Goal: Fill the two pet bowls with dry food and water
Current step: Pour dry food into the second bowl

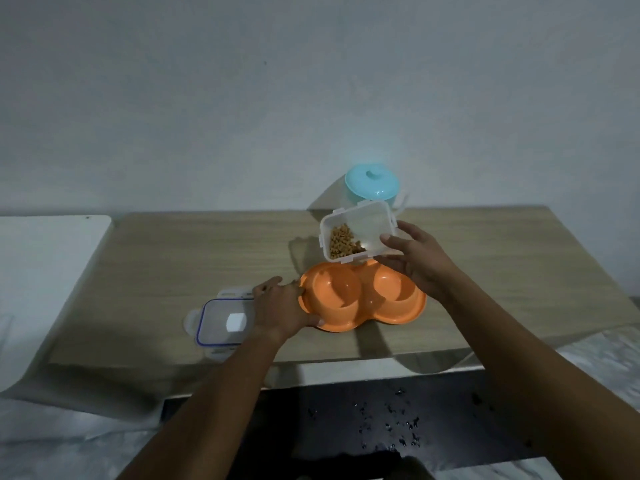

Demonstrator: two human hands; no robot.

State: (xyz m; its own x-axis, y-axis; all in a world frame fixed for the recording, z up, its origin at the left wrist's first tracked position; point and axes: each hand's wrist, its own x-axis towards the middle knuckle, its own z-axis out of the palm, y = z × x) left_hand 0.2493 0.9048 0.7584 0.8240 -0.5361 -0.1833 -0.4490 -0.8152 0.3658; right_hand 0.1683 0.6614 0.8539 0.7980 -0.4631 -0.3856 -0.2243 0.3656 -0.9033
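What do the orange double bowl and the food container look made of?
Double bowl: likely moulded plastic, glossy; uniform orange with soft highlights. Food container: clear, slightly frosted plastic; kibble shows through its wall, with clip flaps on the rim.

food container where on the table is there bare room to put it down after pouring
Bare wood lies on the table left of the orange double bowl, behind the lid, and at the right end past the right hand holding the food container. It is crowded in the middle: bowl, left hand, lid and the jug behind.
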